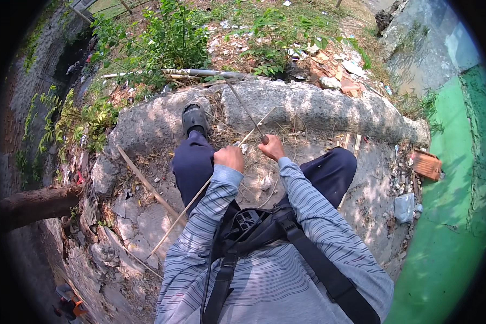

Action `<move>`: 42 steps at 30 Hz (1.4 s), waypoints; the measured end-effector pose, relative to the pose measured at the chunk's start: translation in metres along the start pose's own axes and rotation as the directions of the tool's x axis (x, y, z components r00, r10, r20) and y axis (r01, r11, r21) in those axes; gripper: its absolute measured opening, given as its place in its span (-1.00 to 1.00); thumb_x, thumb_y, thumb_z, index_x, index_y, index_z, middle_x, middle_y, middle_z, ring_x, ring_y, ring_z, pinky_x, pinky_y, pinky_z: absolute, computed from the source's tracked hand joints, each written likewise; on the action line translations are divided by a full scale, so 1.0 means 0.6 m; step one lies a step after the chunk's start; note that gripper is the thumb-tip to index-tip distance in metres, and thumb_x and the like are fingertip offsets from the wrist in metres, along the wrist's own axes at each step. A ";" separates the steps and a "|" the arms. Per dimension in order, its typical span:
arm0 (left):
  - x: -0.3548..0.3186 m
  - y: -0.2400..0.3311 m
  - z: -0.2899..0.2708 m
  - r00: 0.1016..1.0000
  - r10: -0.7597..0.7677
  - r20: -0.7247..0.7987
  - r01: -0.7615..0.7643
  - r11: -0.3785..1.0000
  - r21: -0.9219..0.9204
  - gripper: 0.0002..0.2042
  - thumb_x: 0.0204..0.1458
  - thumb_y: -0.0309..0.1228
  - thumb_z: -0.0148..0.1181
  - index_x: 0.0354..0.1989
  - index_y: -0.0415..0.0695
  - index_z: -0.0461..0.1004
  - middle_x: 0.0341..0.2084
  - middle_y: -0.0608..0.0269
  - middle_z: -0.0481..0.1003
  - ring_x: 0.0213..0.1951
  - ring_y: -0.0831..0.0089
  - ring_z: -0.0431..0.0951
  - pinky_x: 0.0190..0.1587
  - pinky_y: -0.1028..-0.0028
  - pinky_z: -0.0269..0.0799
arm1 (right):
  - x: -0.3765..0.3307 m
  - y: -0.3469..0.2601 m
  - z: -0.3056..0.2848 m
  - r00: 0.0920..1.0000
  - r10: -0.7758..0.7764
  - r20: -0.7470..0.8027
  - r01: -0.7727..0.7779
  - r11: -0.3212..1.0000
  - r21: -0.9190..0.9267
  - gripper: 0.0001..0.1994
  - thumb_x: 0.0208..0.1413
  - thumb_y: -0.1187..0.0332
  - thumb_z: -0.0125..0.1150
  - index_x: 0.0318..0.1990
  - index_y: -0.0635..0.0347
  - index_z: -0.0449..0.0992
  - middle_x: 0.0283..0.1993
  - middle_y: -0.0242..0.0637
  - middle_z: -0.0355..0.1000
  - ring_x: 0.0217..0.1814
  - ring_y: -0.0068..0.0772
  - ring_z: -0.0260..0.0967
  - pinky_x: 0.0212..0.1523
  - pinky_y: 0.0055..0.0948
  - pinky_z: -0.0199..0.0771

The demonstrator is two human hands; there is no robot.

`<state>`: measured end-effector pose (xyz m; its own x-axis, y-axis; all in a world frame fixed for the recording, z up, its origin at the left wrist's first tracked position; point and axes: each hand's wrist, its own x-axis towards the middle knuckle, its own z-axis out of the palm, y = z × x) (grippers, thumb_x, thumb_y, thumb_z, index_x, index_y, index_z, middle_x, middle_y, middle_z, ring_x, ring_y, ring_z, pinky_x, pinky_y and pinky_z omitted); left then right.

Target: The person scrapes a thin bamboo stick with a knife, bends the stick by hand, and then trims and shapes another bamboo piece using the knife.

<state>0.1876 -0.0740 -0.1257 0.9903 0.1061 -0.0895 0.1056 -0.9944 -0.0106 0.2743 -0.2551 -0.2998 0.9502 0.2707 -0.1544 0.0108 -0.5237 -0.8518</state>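
Note:
My left hand is closed around a thin bamboo strip. The strip slants from the upper right, through the fist, down past my left forearm to the lower left. In my right hand is the wooden handle of a long, narrow knife. Its dark blade points up and to the left, reaching over the concrete kerb. Blade and strip cross or lie very close just beyond my hands; whether they touch, I cannot tell. Both hands are between my bent knees.
A thicker bamboo stick lies left of my left leg. More strips lie by my right knee. Ahead runs the rough concrete kerb, with plants behind. An orange block stands beside the green surface; a log juts in left.

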 end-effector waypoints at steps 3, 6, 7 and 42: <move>-0.002 0.003 0.000 1.000 -0.011 0.025 0.011 1.000 0.007 -0.83 0.07 -0.37 0.19 -0.49 -0.04 0.69 -0.50 0.19 0.66 -0.41 0.22 0.72 -0.43 0.29 0.59 | -0.011 -0.005 0.007 0.996 -0.078 -0.033 0.080 0.996 0.047 -0.72 -0.15 0.26 0.32 -0.51 0.28 0.38 -0.63 -0.18 0.30 -0.54 -0.26 0.25 -0.42 -0.18 0.32; 0.005 0.022 -0.009 0.998 0.055 0.007 -0.054 0.998 -0.007 -0.83 0.07 -0.37 0.18 -0.48 -0.03 0.70 -0.49 0.19 0.66 -0.41 0.24 0.72 -0.44 0.29 0.58 | -0.004 0.061 -0.032 0.999 0.029 -0.024 -0.029 1.000 0.010 -0.72 -0.14 0.25 0.35 -0.50 0.27 0.40 -0.59 -0.20 0.35 -0.53 -0.27 0.26 -0.42 -0.21 0.32; 0.003 0.019 -0.004 0.998 0.051 0.033 -0.051 0.999 0.002 -0.82 0.07 -0.37 0.18 -0.47 -0.04 0.70 -0.49 0.18 0.66 -0.42 0.24 0.72 -0.44 0.29 0.58 | -0.003 0.057 -0.033 1.000 0.025 -0.016 -0.025 1.000 0.015 -0.72 -0.14 0.25 0.35 -0.50 0.27 0.40 -0.59 -0.20 0.35 -0.53 -0.27 0.26 -0.42 -0.21 0.32; 0.004 0.016 -0.037 0.967 -0.005 0.256 0.020 0.998 -0.056 -0.81 0.14 -0.36 0.16 -0.30 -0.06 0.72 -0.33 0.18 0.70 -0.26 0.19 0.74 -0.27 0.28 0.65 | -0.037 0.082 -0.061 0.978 0.210 0.012 -0.202 0.954 -0.222 -0.73 -0.12 0.20 0.30 -0.44 0.25 0.48 -0.42 0.01 0.52 -0.33 0.04 0.49 -0.23 -0.08 0.45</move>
<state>0.1933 -0.0835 -0.1037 0.9336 0.1077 -0.3417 0.1302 -0.9905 0.0435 0.2653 -0.3163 -0.3199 0.9273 0.1645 -0.3363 -0.1130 -0.7334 -0.6704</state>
